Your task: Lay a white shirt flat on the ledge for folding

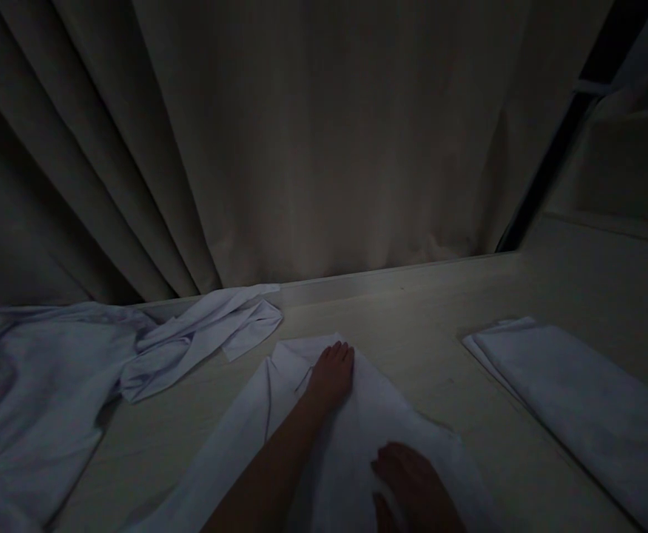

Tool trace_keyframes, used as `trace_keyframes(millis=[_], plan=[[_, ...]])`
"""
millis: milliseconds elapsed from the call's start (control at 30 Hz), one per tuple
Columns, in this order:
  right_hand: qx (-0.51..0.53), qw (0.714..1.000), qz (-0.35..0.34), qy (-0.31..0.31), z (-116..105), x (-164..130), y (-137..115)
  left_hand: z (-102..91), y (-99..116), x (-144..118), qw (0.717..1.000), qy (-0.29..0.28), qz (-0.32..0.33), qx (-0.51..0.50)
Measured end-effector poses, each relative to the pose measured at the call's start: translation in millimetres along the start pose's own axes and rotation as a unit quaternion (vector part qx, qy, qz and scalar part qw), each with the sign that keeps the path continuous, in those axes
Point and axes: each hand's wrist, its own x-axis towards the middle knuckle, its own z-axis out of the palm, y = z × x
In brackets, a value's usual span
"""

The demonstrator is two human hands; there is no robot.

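A white garment [368, 414], probably a shirt, lies in front of me with its narrow end away from me. On that far end my left hand [332, 374] rests flat, fingers stretched forward over the cloth. Lower and to the right, my right hand [410, 477] is over the same garment, its thumb apart from its slightly bent fingers and nothing visible between them. Whether that hand touches the cloth is hard to tell in the dim light. Creases run along the garment's left side.
To the left, another white garment [41, 392] lies loosely spread, one sleeve [202, 333] stretched toward the middle. A folded white garment [573, 400] lies at the right. Beige curtains [329, 148] hang behind the pale surface [429, 311]. A dark post [557, 163] stands at the back right.
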Motion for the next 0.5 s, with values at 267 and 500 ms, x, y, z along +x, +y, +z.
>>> trace_keyframes(millis=[267,500], plan=[[0.024,0.991,0.042,-0.126,50,129,48,-61.7,-91,-92,0.977,0.016,-0.204,0.066],[-0.031,0.973,0.04,-0.224,97,127,65,-70.6,-130,-109,0.947,-0.064,-0.314,-0.032]])
